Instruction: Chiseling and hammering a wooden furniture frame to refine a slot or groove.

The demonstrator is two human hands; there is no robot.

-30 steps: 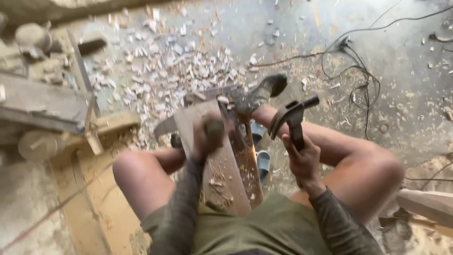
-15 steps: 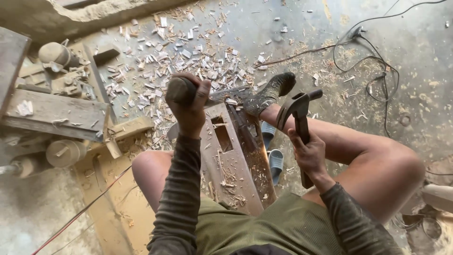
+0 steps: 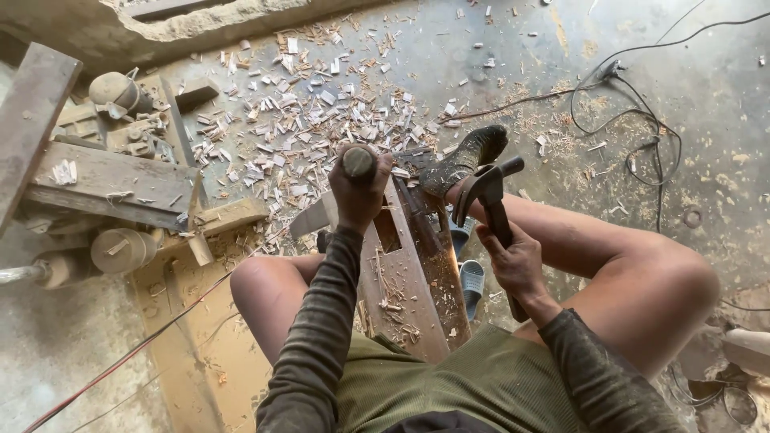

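The left hand (image 3: 358,192) is closed around the round handle of a chisel (image 3: 357,163), and this tool stands nearly upright over the far end of the wooden beam (image 3: 405,281). The right hand (image 3: 516,265) is wrapped around the handle of a claw hammer (image 3: 487,186), which is lifted to the right of the beam, its dark head near the sole of the foot (image 3: 465,159) that presses on the far end of the wood. The beam lies between the two bare knees and points away from the person; it has a rectangular mortise (image 3: 387,231) cut in its top face, just under the left hand, and small chips lie on the near half of that face. I cannot see the blade of the chisel, because the fist hides it. To do this step well, I think the chisel should stay straight and firm at the edge of the mortise, and the hammer should fall flat on the top of the handle, not on the fingers around it. The foot should keep pressing, so the wood does not jump. Many wood chips (image 3: 281,128) cover the concrete floor (image 3: 706,88) beyond the beam, and a black cable (image 3: 642,120) lies at the far right.
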